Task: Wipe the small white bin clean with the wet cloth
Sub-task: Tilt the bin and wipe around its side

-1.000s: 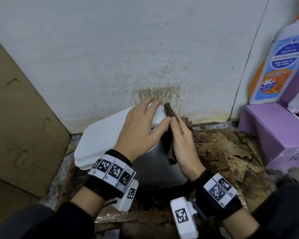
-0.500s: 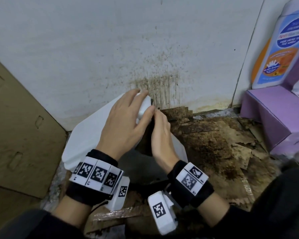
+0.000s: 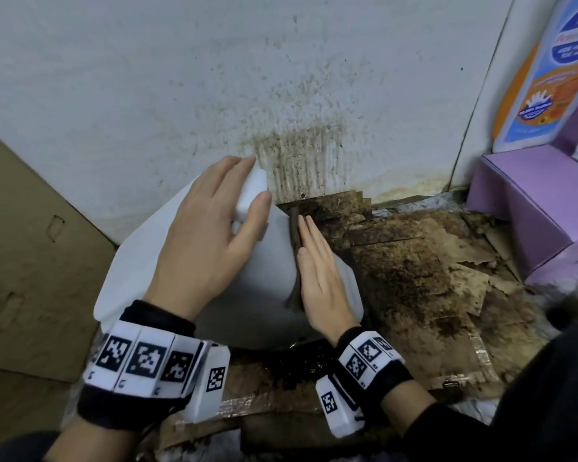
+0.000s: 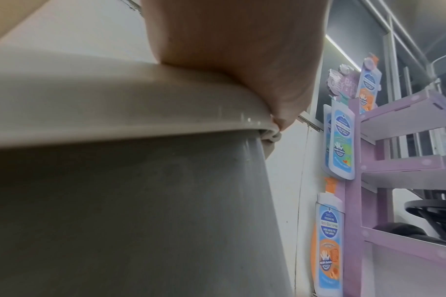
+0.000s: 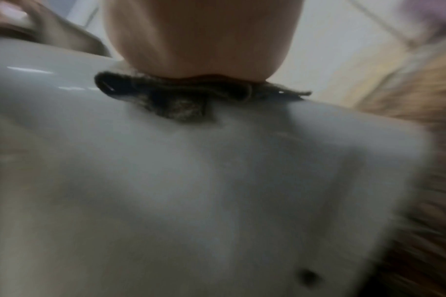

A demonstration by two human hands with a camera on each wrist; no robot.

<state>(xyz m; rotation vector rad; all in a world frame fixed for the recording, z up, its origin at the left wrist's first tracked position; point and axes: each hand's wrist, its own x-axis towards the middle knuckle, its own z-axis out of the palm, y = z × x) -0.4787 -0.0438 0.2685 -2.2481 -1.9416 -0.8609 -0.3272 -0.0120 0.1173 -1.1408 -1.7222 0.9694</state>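
The small white bin (image 3: 267, 281) leans tilted against the stained wall, its lid at the upper left. My left hand (image 3: 211, 225) grips the lid's corner, thumb on the near side and fingers over the top. My right hand (image 3: 317, 271) lies flat with straight fingers on the bin's side, pressing the dark brown cloth (image 3: 294, 238) against it. The cloth (image 5: 181, 96) shows bunched under my palm in the right wrist view, on the bin's white wall (image 5: 191, 191). The left wrist view shows the lid's rim (image 4: 115, 108) under my palm and the grey-looking bin body (image 4: 140, 221).
Stained, torn cardboard (image 3: 414, 278) covers the floor to the right of the bin. A purple display stand (image 3: 531, 201) with printed soap-bottle cutouts (image 3: 544, 81) stands at the far right. A brown cardboard sheet (image 3: 30, 261) leans at the left. The wall (image 3: 297, 155) behind is dirt-streaked.
My right hand with the cloth has slid down from the lid's edge onto the bin's side and flattened. The view has shifted; my left hand keeps its hold on the lid corner.
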